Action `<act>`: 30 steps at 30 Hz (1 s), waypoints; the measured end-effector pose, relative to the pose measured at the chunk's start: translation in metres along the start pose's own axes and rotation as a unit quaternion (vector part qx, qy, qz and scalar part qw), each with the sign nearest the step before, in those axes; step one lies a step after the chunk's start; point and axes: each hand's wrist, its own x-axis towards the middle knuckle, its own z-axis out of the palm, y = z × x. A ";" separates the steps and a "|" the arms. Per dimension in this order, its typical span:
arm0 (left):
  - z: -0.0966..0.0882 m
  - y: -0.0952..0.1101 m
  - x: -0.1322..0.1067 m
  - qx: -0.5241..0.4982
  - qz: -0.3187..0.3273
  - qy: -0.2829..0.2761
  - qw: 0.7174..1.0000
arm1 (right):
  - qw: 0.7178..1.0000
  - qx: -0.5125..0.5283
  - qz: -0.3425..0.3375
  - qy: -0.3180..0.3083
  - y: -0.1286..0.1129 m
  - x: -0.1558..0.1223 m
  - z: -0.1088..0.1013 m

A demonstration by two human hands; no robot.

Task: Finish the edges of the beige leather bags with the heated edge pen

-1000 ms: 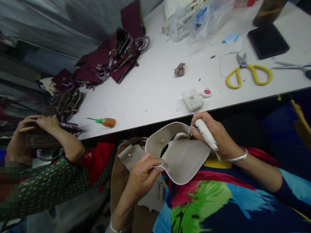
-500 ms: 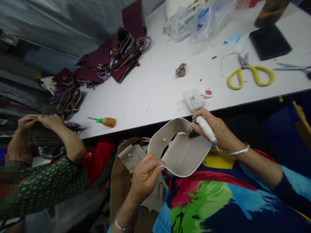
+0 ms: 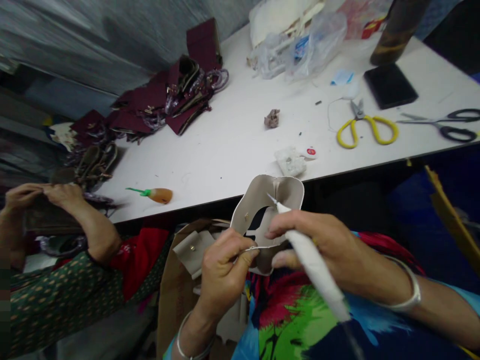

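My left hand (image 3: 221,270) pinches the near edge of a beige leather bag piece (image 3: 279,192), which curves upright over my lap. My right hand (image 3: 322,247) is closed on a white-handled awl (image 3: 313,262). Its metal tip points up and left at the inside of the piece. Both hands are close together, just below the table's front edge. Each wrist wears a silver bangle.
A white table (image 3: 232,145) carries yellow scissors (image 3: 365,127), black scissors (image 3: 448,125), a black pad (image 3: 390,85), plastic bags (image 3: 300,42), maroon bag parts (image 3: 165,100) and an orange-handled tool (image 3: 155,195). A co-worker's hands (image 3: 41,195) work at left. A cardboard box (image 3: 180,265) of beige pieces stands by my knee.
My right hand swung the awl down and towards me, turning its tip up at the piece. The leather piece folded more upright. The view shifted slightly right.
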 end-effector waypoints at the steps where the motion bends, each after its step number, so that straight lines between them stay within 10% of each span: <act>1: 0.003 0.002 0.002 -0.005 -0.001 -0.001 1.000 | 0.999 -0.029 -0.013 -0.013 -0.003 0.000 0.004; 21: -0.016 0.004 0.032 -0.038 -0.031 -0.217 0.975 | 0.999 0.019 -0.005 0.042 0.023 -0.005 0.025; 30: -0.004 -0.003 0.042 -0.062 -0.090 -0.160 0.981 | 0.998 0.016 0.008 0.068 0.027 0.002 0.028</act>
